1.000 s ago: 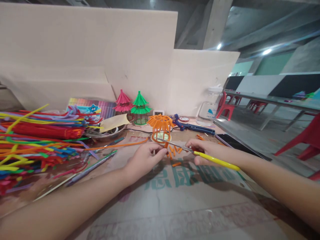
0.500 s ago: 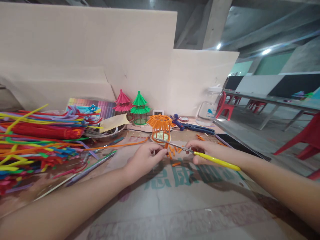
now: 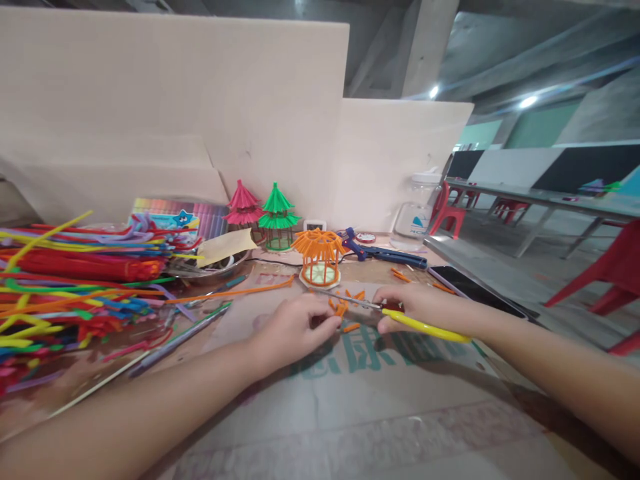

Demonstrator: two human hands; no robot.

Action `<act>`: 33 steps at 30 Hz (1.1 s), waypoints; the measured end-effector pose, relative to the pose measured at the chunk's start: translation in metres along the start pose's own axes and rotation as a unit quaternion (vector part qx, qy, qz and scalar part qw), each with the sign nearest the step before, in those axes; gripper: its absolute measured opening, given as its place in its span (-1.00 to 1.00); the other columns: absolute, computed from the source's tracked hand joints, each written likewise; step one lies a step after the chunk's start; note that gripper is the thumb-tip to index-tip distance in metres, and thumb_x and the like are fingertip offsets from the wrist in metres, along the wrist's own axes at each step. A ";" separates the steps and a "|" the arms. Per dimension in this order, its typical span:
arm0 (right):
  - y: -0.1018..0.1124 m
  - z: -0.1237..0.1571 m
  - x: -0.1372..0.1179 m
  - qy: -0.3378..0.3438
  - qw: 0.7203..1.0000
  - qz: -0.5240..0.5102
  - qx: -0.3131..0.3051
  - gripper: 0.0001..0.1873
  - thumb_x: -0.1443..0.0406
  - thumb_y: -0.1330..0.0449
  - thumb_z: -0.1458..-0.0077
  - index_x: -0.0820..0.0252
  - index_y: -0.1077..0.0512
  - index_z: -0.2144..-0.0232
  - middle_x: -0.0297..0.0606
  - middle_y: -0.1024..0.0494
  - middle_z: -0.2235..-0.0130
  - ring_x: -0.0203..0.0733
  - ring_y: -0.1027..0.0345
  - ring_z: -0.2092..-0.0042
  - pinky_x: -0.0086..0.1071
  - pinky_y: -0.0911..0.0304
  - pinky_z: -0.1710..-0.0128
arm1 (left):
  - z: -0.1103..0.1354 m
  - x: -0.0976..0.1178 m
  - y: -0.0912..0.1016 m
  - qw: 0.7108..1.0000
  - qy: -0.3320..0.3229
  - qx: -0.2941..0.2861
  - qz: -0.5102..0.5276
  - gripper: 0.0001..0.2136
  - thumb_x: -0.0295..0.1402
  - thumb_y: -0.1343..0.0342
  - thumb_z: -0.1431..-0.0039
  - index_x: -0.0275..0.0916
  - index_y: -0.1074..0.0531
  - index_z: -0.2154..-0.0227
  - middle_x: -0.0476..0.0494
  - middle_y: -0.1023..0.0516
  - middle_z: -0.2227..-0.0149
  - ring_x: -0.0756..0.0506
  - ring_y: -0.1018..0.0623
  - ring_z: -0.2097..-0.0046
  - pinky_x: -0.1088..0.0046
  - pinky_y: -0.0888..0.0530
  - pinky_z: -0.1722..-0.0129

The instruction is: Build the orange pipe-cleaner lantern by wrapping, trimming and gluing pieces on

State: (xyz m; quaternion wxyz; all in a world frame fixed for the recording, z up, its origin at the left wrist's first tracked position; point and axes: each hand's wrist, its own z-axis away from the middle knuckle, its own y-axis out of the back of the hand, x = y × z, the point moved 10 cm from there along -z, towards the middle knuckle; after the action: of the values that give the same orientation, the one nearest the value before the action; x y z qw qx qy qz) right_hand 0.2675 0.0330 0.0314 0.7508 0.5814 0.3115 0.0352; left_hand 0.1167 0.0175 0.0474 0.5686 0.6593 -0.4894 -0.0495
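My right hand [image 3: 400, 307] grips a pair of scissors [image 3: 425, 327] by the yellow handles, the metal blades pointing left across the table. My left hand [image 3: 303, 327] is curled with thumb and fingertips close together by the blade tips. Whatever is pinched there is hard to make out. Short orange pipe cleaner pieces [image 3: 341, 307] lie scattered just past its fingertips. Behind the blades stands a small orange pavilion [image 3: 320, 245] with a fringed roof and thin posts on a pale base. A long orange pipe cleaner [image 3: 245, 291] stretches away to the left.
A heap of colourful pipe cleaners [image 3: 75, 287] covers the left side, near a marker set [image 3: 175, 217]. Pink [image 3: 243, 205] and green pavilions [image 3: 279, 217] stand behind. A glue gun [image 3: 380, 253], a bottle [image 3: 413, 213] and a phone [image 3: 475, 290] are at right.
My left hand has lowered slightly, and the orange piece that stood up from its fingertips no longer shows distinctly. The scissors have shifted slightly left and down. The view has moved a little.
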 end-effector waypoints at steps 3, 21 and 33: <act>0.003 0.002 0.007 -0.040 0.998 0.041 0.016 -0.47 -0.14 -0.20 -0.01 0.08 -0.48 0.16 -0.24 -0.59 0.27 -0.07 -0.42 0.29 -0.37 -0.17 0.36 | 0.000 -0.004 -0.007 0.998 -0.004 -0.021 -0.058 -0.75 -0.28 -0.04 -0.24 -0.23 -0.54 0.47 -0.04 -0.56 0.45 -0.03 -0.46 0.37 0.49 -0.29 0.34; -0.001 0.006 0.008 0.001 0.991 0.132 -0.026 -0.67 0.11 -0.10 -0.11 0.09 -0.36 0.10 -0.16 -0.55 0.16 -0.04 -0.42 0.23 -0.33 -0.19 0.34 | -0.013 -0.087 0.048 0.958 0.077 -0.049 -0.273 -0.69 -0.41 0.03 -0.22 -0.16 -0.51 0.04 -0.19 -0.57 0.09 -0.20 -0.54 0.05 0.33 -0.43 0.08; 0.020 0.008 0.011 -0.011 0.991 0.130 -0.025 -0.54 0.06 -0.24 0.05 0.11 -0.41 0.10 -0.23 -0.54 0.27 -0.08 -0.40 0.29 -0.36 -0.18 0.39 | -0.012 -0.105 0.047 0.946 0.081 0.005 -0.314 -0.79 -0.35 0.01 -0.26 -0.25 -0.53 0.25 -0.22 -0.58 0.17 -0.21 -0.56 0.09 0.28 -0.48 0.08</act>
State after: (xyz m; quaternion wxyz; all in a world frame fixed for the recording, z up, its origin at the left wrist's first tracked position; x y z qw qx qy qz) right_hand 0.2865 0.0371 0.0454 0.7577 0.5982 0.2238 0.1345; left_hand 0.0425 0.1052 0.0379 0.5586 0.7844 -0.2100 -0.1691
